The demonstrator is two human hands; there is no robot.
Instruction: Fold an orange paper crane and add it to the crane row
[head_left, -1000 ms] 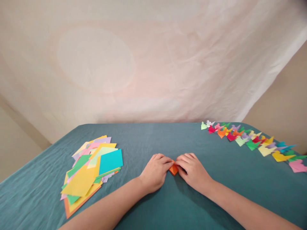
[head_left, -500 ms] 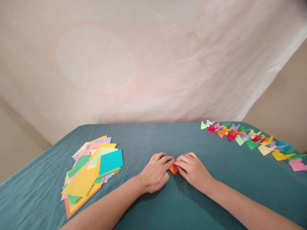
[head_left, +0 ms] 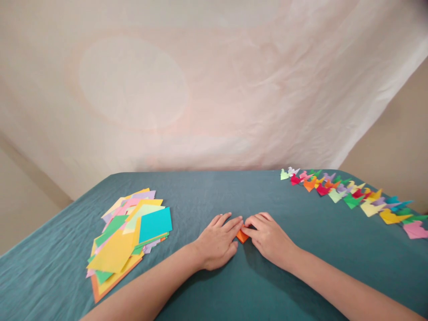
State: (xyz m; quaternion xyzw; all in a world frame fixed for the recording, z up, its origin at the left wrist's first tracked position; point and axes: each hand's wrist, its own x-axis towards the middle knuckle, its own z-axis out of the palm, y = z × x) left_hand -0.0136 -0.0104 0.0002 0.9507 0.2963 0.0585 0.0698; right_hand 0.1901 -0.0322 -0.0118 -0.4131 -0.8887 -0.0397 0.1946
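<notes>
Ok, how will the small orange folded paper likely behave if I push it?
The orange paper is likely very light, being a small piece of folded paper. Its folds probably make it stiffer than it would be unfolded. With an angular corner showing, it seems apt to slide rather than roll.

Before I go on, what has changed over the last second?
The left hand has flattened, its fingers straighter and its thumb spread away from the fingers. The right hand has barely shifted, its fingertips still at the folded orange paper. Whether its grip has changed, I can't tell. The orange paper, the pile of colored sheets and the folded paper birds stayed in place.
</notes>
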